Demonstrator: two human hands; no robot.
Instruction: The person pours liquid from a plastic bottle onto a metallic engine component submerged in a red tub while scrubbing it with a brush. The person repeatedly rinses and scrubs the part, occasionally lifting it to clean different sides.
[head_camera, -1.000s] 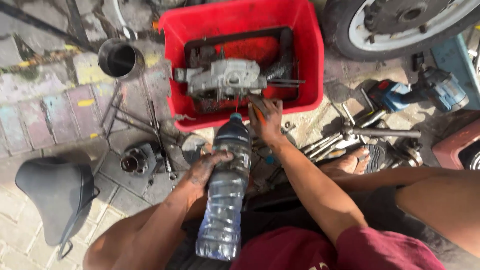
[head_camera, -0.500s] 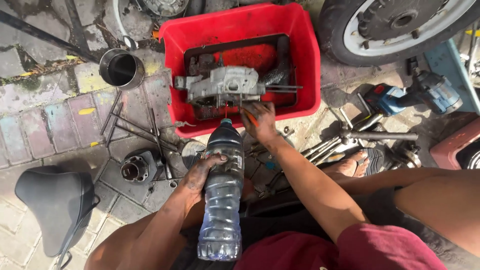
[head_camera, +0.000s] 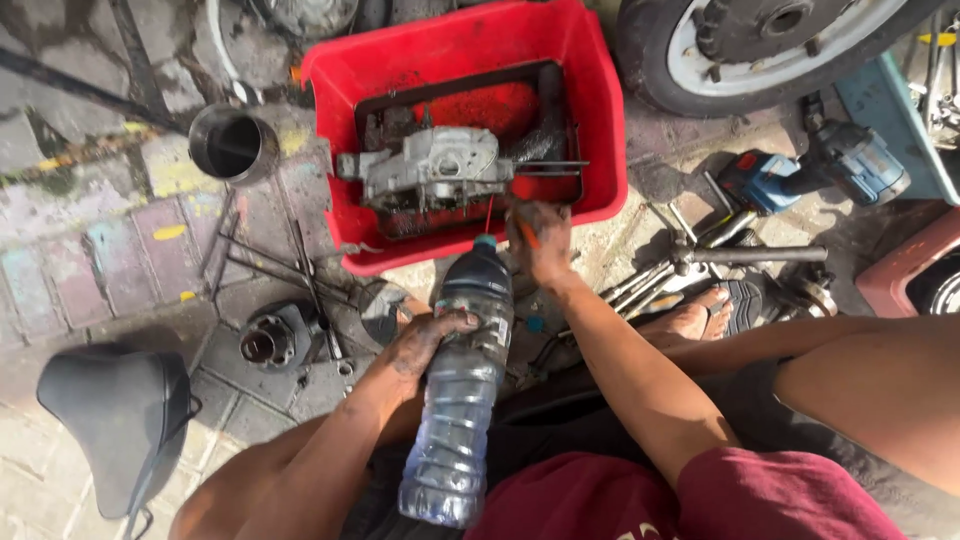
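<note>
Red plastic tub (head_camera: 600, 130), rectangular, taken as landmark. Its near rim sits just beyond the hands; a narrow strip of bare paving lies between that rim and the person's legs. Inside the tub: a grey cast-metal engine casing (head_camera: 435, 172), grimy, lying against a dark rectangular frame. Left of the tub stands an open dark metal cylinder (head_camera: 232, 145); its contents cannot be made out. Loose rods lie below that. Right of the tub: a blue power tool (head_camera: 800, 170), wrenches and a wheel (head_camera: 760, 40), crowding that side.

Left hand (head_camera: 430, 340), oil-stained, is wrapped closed around a clear ribbed plastic bottle (head_camera: 462, 390), neck pointing at the tub's near rim. Right hand (head_camera: 540, 235) is at the rim, fingers curled on a small red-orange item (head_camera: 527, 236), too small to identify.
</note>
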